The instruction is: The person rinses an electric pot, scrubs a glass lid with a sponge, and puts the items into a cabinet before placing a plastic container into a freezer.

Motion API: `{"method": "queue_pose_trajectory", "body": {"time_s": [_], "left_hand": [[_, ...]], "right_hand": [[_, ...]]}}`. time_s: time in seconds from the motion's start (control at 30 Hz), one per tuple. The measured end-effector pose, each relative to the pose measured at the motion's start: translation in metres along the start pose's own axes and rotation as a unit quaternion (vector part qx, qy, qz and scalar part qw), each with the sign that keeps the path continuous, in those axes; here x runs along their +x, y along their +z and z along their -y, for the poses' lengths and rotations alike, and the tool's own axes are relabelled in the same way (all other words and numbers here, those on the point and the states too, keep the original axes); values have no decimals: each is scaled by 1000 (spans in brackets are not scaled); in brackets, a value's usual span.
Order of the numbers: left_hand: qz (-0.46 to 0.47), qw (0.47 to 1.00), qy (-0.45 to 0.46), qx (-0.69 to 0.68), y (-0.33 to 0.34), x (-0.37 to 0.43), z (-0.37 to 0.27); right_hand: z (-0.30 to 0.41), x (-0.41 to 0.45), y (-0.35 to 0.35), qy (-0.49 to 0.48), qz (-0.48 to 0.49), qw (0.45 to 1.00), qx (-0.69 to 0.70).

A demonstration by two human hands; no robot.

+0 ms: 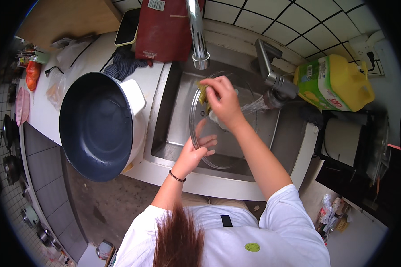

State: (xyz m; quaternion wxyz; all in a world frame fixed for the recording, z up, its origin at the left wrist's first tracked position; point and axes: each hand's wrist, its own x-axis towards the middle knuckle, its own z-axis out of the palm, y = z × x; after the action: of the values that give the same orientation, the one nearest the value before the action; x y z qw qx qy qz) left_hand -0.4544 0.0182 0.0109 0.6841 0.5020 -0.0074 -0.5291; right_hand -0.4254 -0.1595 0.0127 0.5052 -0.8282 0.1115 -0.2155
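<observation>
A round glass pot lid [194,125] with a clear rim is tilted above the stainless steel sink [180,100]. My left hand [195,152] grips the lid's lower left rim, with its fingers visible through or behind the glass. My right hand [222,100] pinches a crumpled yellow-green cloth or scrubber [203,93] against the lid's upper left edge. To the right of that hand, water sprays from the grey faucet [274,78]. Part of the lid's knob is hidden behind my right hand.
A large dark-lined pot [98,126] stands on the left counter. A chrome spout [198,43] hangs over the sink's back. Behind lie a red bag [163,30], a phone [127,28] and a striped cloth [123,63]. A yellow detergent jug [334,83] stands right of the faucet.
</observation>
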Motion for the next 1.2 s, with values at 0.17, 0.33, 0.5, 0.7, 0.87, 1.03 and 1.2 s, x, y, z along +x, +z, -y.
{"method": "queue_pose_trajectory", "body": {"time_s": [0.17,0.33,0.5,0.7,0.87,1.03,1.2], "left_hand": [[-9,999,15,41,-8,2,-2],[12,997,5,72,-3,1,-8],[10,980,38,195,-12,0,-1],[-3,994,-1,107,-14,7,-1],[-11,989,8,145,-18,4,0],[7,979,15,205,-5,8,-10],[19,958,25,285,-12,7,-6]], "right_hand": [[-6,8,-11,-5,-15,999,-37],[-110,5,-43,55,-151,978,-134],[-68,0,-23,32,-162,985,-51],[2,-15,-5,-41,-16,999,22],[-75,9,-16,31,-153,987,-23],[-240,-32,-37,343,-192,919,14],[-191,-26,-20,79,-286,953,-54]]}}
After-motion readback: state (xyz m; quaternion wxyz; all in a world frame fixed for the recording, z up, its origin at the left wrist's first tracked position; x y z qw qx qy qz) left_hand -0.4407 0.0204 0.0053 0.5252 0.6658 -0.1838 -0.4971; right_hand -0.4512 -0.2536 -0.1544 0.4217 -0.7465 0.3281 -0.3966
